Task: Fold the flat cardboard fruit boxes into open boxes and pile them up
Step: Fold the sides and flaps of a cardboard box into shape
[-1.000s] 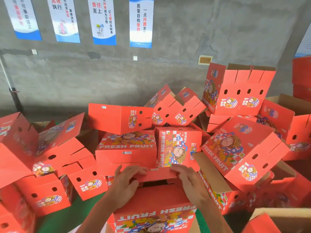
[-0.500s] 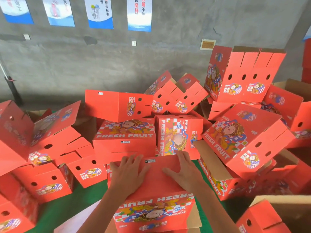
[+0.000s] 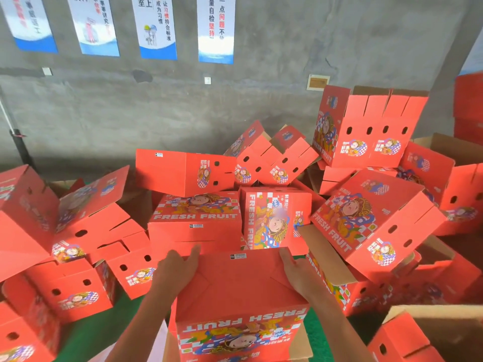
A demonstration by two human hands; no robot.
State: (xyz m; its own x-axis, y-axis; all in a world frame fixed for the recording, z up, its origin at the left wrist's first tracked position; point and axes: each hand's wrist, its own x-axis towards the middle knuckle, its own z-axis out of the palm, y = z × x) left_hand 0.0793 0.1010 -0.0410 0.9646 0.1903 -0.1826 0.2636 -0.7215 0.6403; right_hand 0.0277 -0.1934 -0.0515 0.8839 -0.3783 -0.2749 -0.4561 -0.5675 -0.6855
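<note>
Head view: both hands on the red fruit box [image 3: 235,286] right in front, its closed flap panel facing up! Left hand [image 3: 174,270] clasps the left edge, fingers wrapped over it; right hand [image 3: 295,273] grips the right edge likewise. Beyond, a jumbled pile of folded boxes [image 3: 194,226] sits against the concrete wall [image 3: 274,74].

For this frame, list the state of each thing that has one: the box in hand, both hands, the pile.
Near box: bottom flaps folded shut, facing up.
Left hand: grips the box's left edge.
Right hand: grips its right edge.
Tall box: upright, top flaps open.
Pile of boxes: folded, lying jumbled.
</note>
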